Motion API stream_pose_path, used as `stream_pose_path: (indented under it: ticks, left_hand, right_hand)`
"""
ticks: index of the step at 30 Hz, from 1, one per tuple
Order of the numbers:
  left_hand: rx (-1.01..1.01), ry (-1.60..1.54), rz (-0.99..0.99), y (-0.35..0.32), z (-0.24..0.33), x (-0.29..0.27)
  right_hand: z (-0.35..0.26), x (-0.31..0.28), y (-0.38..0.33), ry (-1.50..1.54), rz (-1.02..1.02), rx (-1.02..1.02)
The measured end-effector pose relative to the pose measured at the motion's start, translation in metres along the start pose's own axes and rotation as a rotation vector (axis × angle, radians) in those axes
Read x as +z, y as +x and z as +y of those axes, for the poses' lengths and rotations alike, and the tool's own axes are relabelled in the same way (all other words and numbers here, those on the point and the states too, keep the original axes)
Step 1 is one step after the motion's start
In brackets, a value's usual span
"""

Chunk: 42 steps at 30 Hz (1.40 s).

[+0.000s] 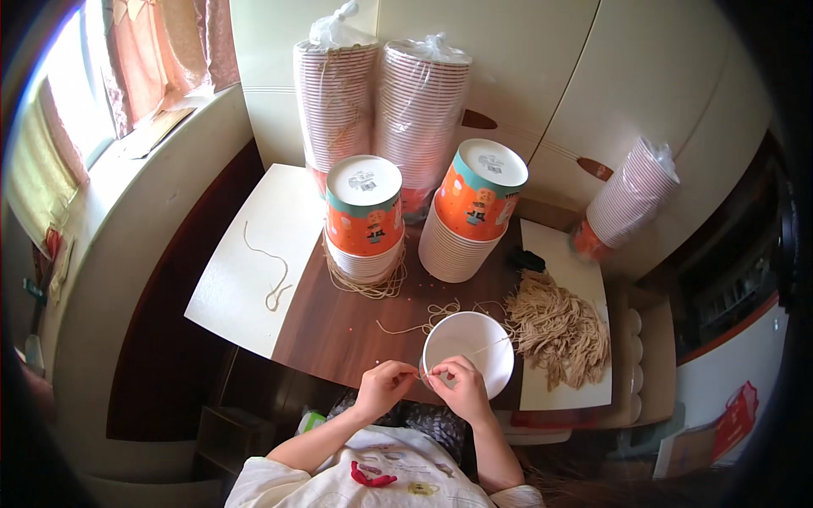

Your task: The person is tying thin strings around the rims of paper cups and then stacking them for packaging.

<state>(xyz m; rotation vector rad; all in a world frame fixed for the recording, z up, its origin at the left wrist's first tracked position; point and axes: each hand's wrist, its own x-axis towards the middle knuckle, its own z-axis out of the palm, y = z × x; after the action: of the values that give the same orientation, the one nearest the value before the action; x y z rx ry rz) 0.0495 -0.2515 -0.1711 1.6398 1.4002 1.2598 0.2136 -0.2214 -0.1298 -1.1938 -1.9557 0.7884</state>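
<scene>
Both hands, left hand [383, 385] and right hand [456, 383], pinch a thin string [489, 346] at the rim of a white paper cup [468, 351] (light, easily crushed, best held by its rim).

Brown table [339, 326]: cup stacks [366, 220], string pile [559, 326], white boards [246, 254].

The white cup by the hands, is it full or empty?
Empty. The white cup faces the camera and its inside shows plain white, with only a thin string crossing it. Both hands' fingers pinch at its rim.
</scene>
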Motion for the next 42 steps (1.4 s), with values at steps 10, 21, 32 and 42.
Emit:
stream_pose_path:
  ticks: [10,21,32,42]
  left_hand:
    - [-0.068,-0.288,0.097,-0.003,0.001,0.009]
    - [-0.118,-0.370,0.035,-0.004,0.005,0.013]
    - [-0.243,-0.820,0.039,-0.001,-0.003,0.019]
    - [-0.461,-1.140,-0.044,0.000,-0.001,0.016]
  right_hand:
    - [-0.002,0.000,0.001,0.018,0.013,-0.008]
    - [-0.002,0.001,0.000,0.012,0.029,-0.015]
    - [0.001,0.003,-0.002,-0.037,0.027,-0.007]
    - [-0.006,-0.002,-0.004,-0.112,0.023,0.016]
